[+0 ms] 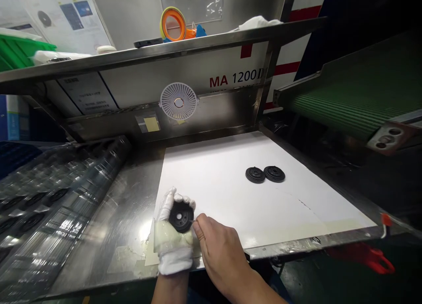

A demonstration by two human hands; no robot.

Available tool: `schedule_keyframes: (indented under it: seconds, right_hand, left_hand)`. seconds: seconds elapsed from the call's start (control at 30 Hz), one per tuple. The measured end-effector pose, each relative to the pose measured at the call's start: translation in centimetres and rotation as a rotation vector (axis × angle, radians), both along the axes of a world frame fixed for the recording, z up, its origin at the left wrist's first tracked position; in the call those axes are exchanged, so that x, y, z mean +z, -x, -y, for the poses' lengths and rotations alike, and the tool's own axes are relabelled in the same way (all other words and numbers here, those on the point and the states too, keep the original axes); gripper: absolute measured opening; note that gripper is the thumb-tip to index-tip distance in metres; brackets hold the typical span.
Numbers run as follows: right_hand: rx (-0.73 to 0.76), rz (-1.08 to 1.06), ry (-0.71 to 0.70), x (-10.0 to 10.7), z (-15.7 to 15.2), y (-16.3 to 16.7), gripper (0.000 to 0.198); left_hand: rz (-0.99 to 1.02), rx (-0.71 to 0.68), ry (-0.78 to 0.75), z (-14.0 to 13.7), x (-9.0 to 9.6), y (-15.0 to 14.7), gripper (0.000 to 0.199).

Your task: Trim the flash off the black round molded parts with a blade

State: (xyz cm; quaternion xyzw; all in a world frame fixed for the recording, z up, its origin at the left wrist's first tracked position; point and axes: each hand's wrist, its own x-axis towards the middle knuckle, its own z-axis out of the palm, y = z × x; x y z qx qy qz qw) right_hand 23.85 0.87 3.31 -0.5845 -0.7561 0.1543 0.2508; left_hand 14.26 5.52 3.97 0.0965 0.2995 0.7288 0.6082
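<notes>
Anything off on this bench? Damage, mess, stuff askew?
Minor only. The white sheet has a tear or crease near its front right and a yellowed front edge. Tape residue smears the steel bench beside the gloved left hand, which holds a black disc. Two discs lie flat, touching.

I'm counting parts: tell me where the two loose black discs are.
In the head view, the two black discs lie side by side, touching, on the right part of the white sheet, apart from both hands.

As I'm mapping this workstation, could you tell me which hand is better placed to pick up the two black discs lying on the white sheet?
Probably the right hand: bare, it lies nearer the two black discs, while the gloved left hand already grips a black disc.
</notes>
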Motion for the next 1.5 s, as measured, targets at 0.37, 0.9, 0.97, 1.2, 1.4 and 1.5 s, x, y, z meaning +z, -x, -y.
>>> schedule_keyframes:
  seconds: [0.37,0.9,0.97,1.2,1.4,1.5]
  right_hand:
    - [0.096,-0.017,-0.014,0.4,-0.2,-0.5,0.023]
    - [0.061,0.073,-0.018,-0.5,1.0,0.8,0.019]
    - [0.070,0.052,-0.028,-0.4,0.7,0.3,0.020]
    - [-0.038,0.085,-0.065,-0.5,0.2,-0.7,0.024]
    - [-0.025,0.065,-0.048,-0.9,0.7,-0.4,0.023]
    - [0.016,0.065,-0.021,-0.6,0.9,-0.4,0.022]
  left_hand:
    - [0.163,-0.249,0.046,1.5,0.1,2.4,0.037]
    - [0.062,-0.123,0.049,1.3,0.0,1.7,0.032]
    - [0.069,-0.262,0.062,1.6,0.0,2.3,0.038]
    - [0.052,-0.151,0.034,1.0,-0.2,1.7,0.016]
    - [0.035,-0.124,0.078,0.7,0.0,1.2,0.011]
    - [0.092,-0.135,0.146,0.8,0.5,1.3,0.009]
